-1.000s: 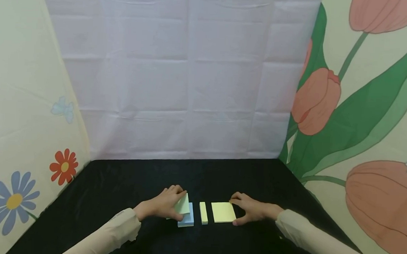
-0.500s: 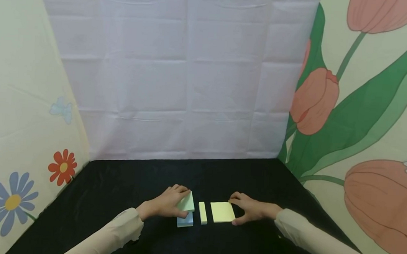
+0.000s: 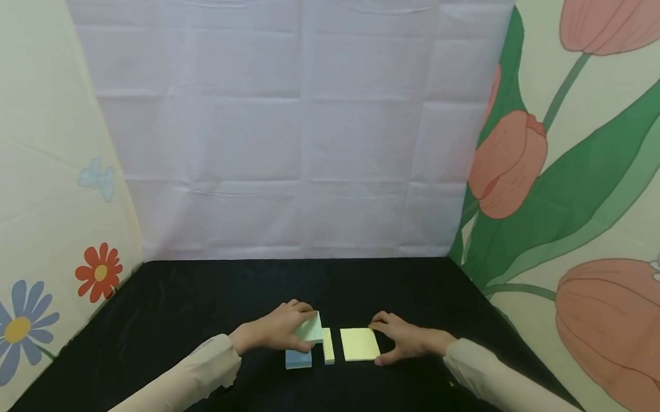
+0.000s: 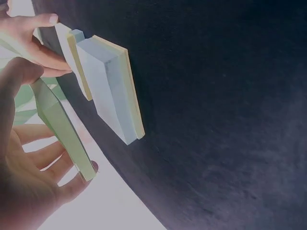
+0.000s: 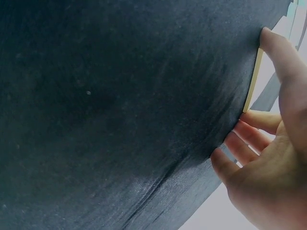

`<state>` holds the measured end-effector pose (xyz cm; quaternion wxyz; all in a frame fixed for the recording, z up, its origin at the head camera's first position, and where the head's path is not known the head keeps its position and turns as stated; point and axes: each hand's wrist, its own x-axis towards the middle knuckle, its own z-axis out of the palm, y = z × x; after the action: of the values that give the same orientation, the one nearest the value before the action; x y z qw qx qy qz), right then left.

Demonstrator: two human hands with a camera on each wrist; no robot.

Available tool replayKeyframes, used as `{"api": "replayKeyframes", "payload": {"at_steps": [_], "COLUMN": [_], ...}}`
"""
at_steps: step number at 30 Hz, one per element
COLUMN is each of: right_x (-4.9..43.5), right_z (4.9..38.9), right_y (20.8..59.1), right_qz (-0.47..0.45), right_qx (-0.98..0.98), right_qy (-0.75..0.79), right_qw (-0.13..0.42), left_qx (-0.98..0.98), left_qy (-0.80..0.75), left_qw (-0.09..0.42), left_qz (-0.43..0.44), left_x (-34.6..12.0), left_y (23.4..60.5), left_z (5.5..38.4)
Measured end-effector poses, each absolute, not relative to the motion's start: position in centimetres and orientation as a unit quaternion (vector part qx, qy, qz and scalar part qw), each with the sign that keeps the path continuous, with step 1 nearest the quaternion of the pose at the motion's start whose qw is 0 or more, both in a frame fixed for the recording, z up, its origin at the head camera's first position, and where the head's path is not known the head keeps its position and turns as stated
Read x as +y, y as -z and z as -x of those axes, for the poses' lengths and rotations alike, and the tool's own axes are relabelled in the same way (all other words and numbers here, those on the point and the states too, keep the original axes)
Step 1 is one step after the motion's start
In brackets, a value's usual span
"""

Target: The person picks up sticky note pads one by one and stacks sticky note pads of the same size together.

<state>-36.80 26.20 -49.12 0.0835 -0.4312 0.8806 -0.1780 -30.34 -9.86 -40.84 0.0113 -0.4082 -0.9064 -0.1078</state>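
My left hand [image 3: 281, 329] grips a pale green sticky note pad [image 3: 311, 328], thumb on the near side and fingers on the far side. In the left wrist view that green pad [image 4: 64, 129] is raised off the black tabletop. Behind it lies a light blue pad [image 4: 103, 88] with a thin yellowish layer under it; in the head view the blue pad [image 3: 298, 360] is partly covered by the green one. My right hand [image 3: 407, 337] holds a square yellow sticky note pad [image 3: 359, 344] flat on the table, thumb and index finger at its right corners.
A narrow pad [image 3: 329, 348], yellow on top with blue below, lies between the blue and yellow pads. The black cloth [image 3: 219, 287] covers the table. A white sheet [image 3: 244, 133] hangs at the back, with flower-printed cloths [image 3: 604, 202] at both sides.
My left hand has carried the green pad rightward, from over the blue pad to the narrow pad's far end. My right hand stays at the yellow pad.
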Motion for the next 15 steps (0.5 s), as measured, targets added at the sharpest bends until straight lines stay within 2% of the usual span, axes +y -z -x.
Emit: {"api": "replayKeyframes", "payload": {"at_steps": [5,15], "right_x": [26.4,26.1], "right_z": [37.4,36.4], "right_y": [49.8,48.5], "right_qz": [0.432,0.436], "right_qx": [0.882,0.879], "right_qy": [0.173,0.170], "right_qw": [0.078,0.089], "left_qx": [-0.904,-0.904], "left_qy": [0.105,0.104], "left_qw": [0.005,-0.007], "left_qz": [0.414,0.415], "left_x": [-9.1,-7.8], "left_y": [40.6,40.6], "left_z": [30.2,30.6]}}
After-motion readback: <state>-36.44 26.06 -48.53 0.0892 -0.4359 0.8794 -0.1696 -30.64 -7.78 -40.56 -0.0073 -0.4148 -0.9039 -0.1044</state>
